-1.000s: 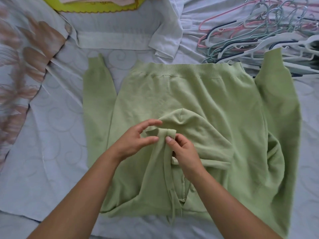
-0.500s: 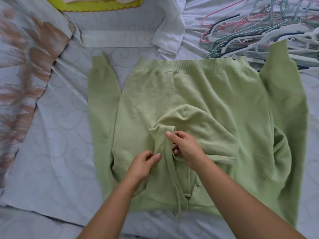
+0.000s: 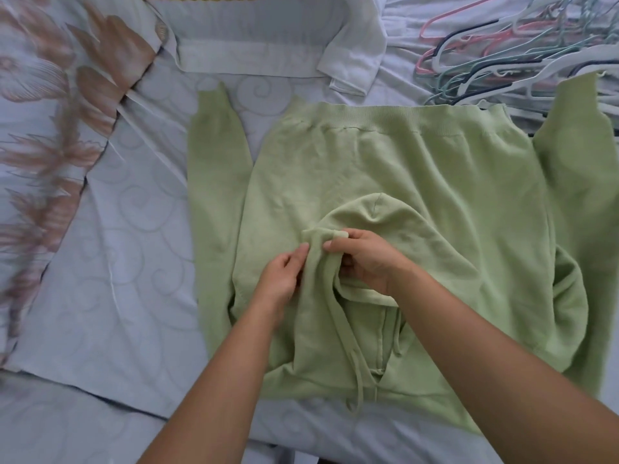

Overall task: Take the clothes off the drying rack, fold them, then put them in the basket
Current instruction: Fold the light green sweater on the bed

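Your left hand (image 3: 281, 276) is coming back; with your right hand (image 3: 365, 259) it is pinching the hood (image 3: 418, 236) flat for folding.

The left hand (image 3: 281, 276) has slid back up the hood (image 3: 395, 226) toward its folded edge.

hoodie (image 3: 385, 169) mid-bed (image 3: 110, 269) | hangers (image 3: 509, 58) behind-right | shirt (image 3: 254, 38) behind

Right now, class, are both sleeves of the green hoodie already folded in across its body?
No, on the green hoodie the left sleeve and right sleeve lie spread out beside the body.
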A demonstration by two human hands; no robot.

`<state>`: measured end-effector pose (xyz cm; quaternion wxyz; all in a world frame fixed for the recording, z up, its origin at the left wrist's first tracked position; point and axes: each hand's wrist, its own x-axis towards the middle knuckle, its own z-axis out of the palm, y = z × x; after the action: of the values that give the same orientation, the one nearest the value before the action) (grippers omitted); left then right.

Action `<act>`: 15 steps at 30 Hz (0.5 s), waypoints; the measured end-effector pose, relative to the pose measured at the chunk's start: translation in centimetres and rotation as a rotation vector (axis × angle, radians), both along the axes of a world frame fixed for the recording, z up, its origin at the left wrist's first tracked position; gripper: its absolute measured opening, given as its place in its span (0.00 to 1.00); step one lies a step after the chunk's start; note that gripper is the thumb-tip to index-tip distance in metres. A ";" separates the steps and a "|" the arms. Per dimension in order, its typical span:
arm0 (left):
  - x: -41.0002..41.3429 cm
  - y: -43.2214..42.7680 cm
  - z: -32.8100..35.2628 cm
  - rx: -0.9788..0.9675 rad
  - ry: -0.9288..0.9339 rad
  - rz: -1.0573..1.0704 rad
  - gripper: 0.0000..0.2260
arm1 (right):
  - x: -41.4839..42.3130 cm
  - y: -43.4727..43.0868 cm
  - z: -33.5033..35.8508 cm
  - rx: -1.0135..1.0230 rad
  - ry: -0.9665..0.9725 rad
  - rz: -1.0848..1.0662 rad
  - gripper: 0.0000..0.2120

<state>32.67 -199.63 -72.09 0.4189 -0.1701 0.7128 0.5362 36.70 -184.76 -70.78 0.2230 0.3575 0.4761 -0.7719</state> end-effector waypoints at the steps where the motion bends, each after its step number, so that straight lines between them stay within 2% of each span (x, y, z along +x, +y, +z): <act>1: -0.5 0.6 0.0 0.063 -0.064 0.033 0.13 | 0.1 0.0 0.0 -0.066 0.019 -0.042 0.04; 3: -1.0 1.7 -0.1 0.145 -0.079 0.113 0.04 | 0.6 0.2 -0.3 -0.079 0.020 -0.088 0.05; 4: -1.1 2.1 -0.4 0.145 -0.032 0.132 0.03 | 0.8 0.2 -0.4 -0.016 0.010 -0.087 0.04; 7: -1.0 2.3 -1.7 0.103 0.086 0.143 0.06 | 1.3 -0.1 -1.0 0.238 -0.052 -0.047 0.02; 9: -1.1 2.1 -2.2 0.055 0.195 0.095 0.06 | 1.8 -0.1 -1.7 0.391 -0.049 -0.100 0.01; 12: -1.3 1.6 -2.3 0.010 0.281 0.028 0.05 | 2.5 -0.2 -2.0 0.629 0.040 -0.138 0.08; 13: -1.4 1.5 -2.3 0.012 0.283 0.021 0.05 | 2.8 -0.7 -1.9 0.666 0.058 -0.117 0.10; 15: -1.3 1.4 -2.4 0.013 0.287 0.000 0.07 | 3.3 -2.4 -1.9 0.604 0.050 -0.046 0.12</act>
<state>31.33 -198.24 -74.45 0.3135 -0.0890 0.7620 0.5596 39.98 -187.12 -72.65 0.0772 0.3994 0.6811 -0.6087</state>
